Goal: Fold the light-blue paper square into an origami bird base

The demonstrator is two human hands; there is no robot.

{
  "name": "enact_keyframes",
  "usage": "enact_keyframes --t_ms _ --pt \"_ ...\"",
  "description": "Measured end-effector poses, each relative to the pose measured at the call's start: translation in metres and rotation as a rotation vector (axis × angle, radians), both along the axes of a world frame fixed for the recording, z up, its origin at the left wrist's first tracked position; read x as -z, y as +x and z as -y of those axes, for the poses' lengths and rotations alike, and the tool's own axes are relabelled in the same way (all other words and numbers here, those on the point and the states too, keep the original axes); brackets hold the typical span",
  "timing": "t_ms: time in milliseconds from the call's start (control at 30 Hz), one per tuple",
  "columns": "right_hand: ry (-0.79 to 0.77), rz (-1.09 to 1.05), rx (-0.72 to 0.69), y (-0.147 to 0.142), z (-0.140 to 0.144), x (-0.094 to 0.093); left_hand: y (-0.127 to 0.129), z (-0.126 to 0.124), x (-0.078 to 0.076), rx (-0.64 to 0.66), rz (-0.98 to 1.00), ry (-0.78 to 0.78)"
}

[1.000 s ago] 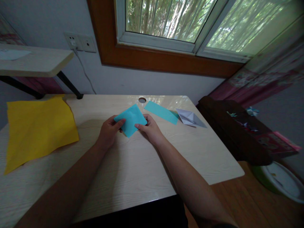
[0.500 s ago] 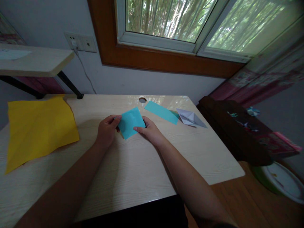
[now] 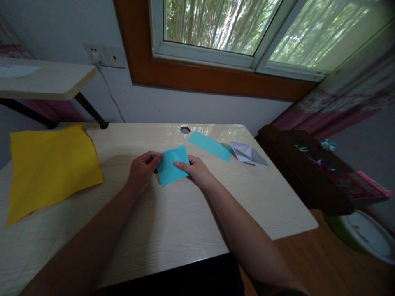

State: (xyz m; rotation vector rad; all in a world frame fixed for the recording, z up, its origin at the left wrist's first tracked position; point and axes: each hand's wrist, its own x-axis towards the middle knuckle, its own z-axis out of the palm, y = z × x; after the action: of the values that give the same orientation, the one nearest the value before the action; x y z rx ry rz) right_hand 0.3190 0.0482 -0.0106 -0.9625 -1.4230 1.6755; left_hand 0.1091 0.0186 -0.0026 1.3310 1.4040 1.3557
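Between my two hands is a turquoise square of paper (image 3: 171, 170), held just above the desk and tilted slightly toward me. My left hand (image 3: 143, 166) pinches its upper left corner, thumb on top and fingers underneath. At the right edge, my right hand (image 3: 197, 169) grips it with the thumb lying across the face; the other fingers are mostly hidden behind it. Beyond my right hand lies a turquoise paper strip (image 3: 210, 146), flat on the desk. Touching the strip's right end is a folded pale paper boat (image 3: 247, 153).
A large yellow sheet (image 3: 55, 168) covers the desk's left part. Behind it stands a raised shelf (image 3: 46, 80) on black legs. The light wooden desk (image 3: 185, 230) has a round cable hole (image 3: 185, 130) near its back edge. A dark cabinet (image 3: 302, 172) is beyond the right side.
The turquoise square has turned a little and come slightly nearer to me. My right thumb reaches further onto its face, and my left hand has shifted slightly right.
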Motion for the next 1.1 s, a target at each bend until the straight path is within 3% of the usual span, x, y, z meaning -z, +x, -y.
enact_keyframes --t_ms 267,567,733,900,1100 --pt "-0.099 -0.019 0.051 -0.001 0.004 -0.003 0.000 0.003 0.002 0.084 -0.017 -0.016" --pt "0.114 0.032 0.305 -0.001 0.000 -0.010 0.002 0.003 0.002 0.130 -0.052 -0.033" --pt "0.168 0.062 0.333 0.000 -0.001 -0.010 0.003 0.001 0.003 0.166 0.012 -0.055" --pt "0.184 0.028 0.396 0.000 -0.003 -0.006 0.007 0.000 0.005 0.296 0.116 -0.145" --pt "0.210 -0.018 0.454 -0.001 -0.002 -0.006 0.010 0.002 0.007 0.429 0.059 -0.263"
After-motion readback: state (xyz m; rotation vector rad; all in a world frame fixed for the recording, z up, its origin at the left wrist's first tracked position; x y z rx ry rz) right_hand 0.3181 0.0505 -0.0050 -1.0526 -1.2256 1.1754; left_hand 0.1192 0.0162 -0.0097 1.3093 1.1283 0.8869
